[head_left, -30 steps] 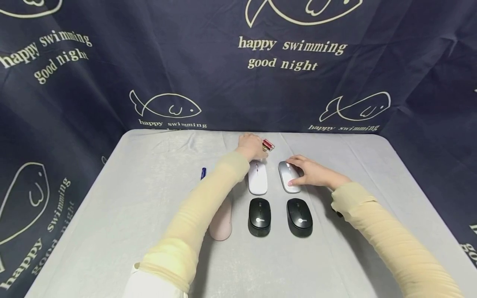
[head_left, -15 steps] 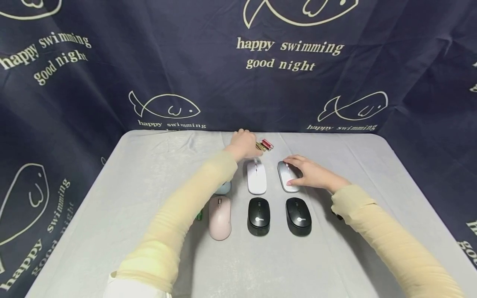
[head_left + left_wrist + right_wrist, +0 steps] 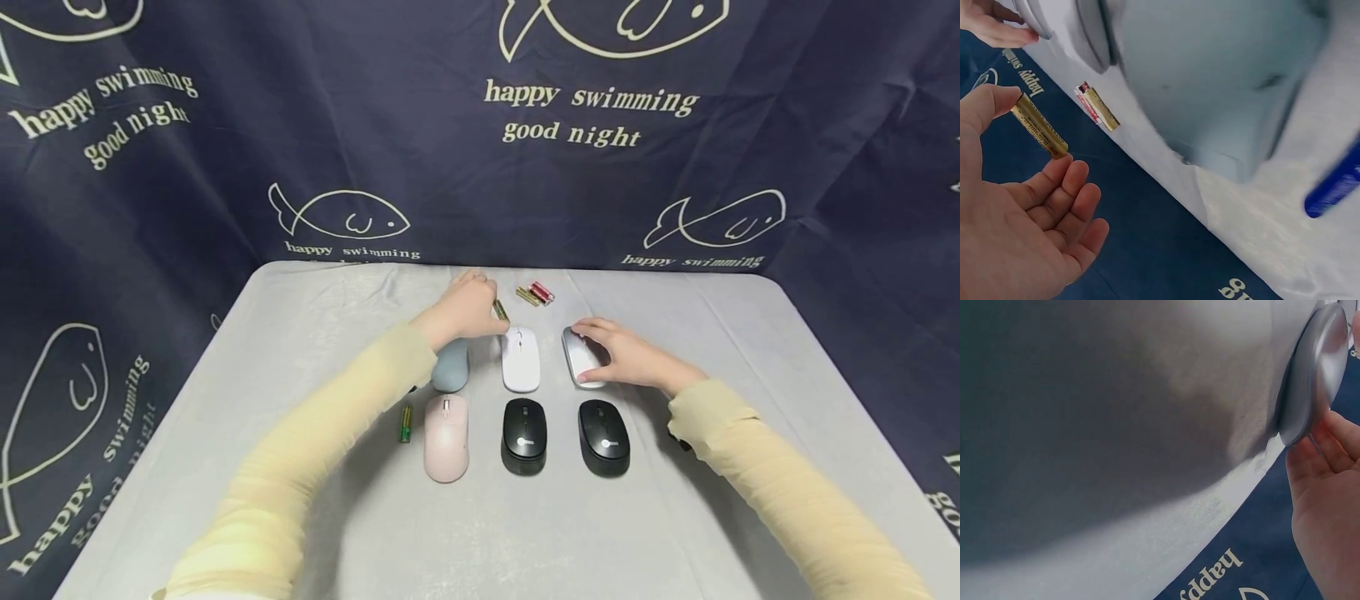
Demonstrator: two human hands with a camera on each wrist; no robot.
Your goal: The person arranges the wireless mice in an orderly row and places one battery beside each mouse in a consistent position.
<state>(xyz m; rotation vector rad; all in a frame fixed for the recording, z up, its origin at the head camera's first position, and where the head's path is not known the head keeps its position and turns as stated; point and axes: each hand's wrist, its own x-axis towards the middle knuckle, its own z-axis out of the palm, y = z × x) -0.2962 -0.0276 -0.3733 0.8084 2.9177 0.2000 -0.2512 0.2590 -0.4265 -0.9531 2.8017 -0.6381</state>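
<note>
Bridging the left grip (image 3: pixel 1032 222), a gold battery (image 3: pixel 1040 126) touches thumb (image 3: pixel 999 103) and fingertip (image 3: pixel 1059 167).

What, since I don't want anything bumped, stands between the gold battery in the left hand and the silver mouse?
The white mouse is the main thing: in the head view, its far end lies close to the straight line between the gold battery and the silver mouse. The right hand also grips the silver mouse.

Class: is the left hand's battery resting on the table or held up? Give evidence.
Held up: in the left wrist view, the left hand pinches the battery by its ends, blue cloth behind it.
</note>
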